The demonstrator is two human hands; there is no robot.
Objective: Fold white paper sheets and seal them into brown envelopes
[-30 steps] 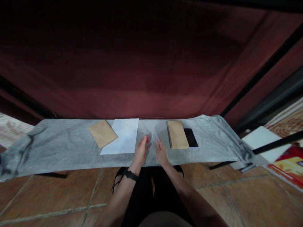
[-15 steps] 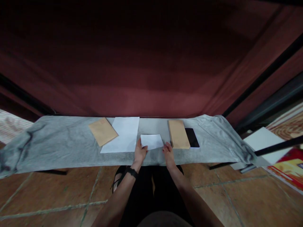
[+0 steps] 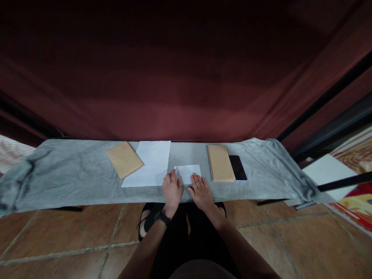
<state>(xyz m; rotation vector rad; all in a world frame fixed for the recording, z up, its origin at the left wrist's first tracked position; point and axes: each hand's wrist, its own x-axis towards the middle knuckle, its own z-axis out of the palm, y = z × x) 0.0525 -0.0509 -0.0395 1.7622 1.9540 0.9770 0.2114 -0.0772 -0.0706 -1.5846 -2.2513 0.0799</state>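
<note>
A folded sheet of white paper (image 3: 187, 172) lies flat on the grey cloth in front of me. My left hand (image 3: 172, 190) rests on its left edge with the fingers stretched forward. On the near right corner, my right hand (image 3: 200, 190) presses down, palm down and fingers extended. Left of the folded paper are large white sheets (image 3: 154, 162), close to my left fingers. A brown envelope (image 3: 124, 159) overlaps their left side at an angle. To the right of my right hand sits a stack of brown envelopes (image 3: 221, 163).
A dark phone (image 3: 238, 167) lies partly beneath the envelope stack. The grey cloth (image 3: 72, 174) covers a long narrow bench. Behind it rises a dark red cloth wall (image 3: 186, 116). A white board (image 3: 328, 174) and a black bar (image 3: 345, 181) are at the right.
The folded paper was held between both hands, its right side raised; now it lies flat. Both hands have let go of its edges and flattened onto it.
</note>
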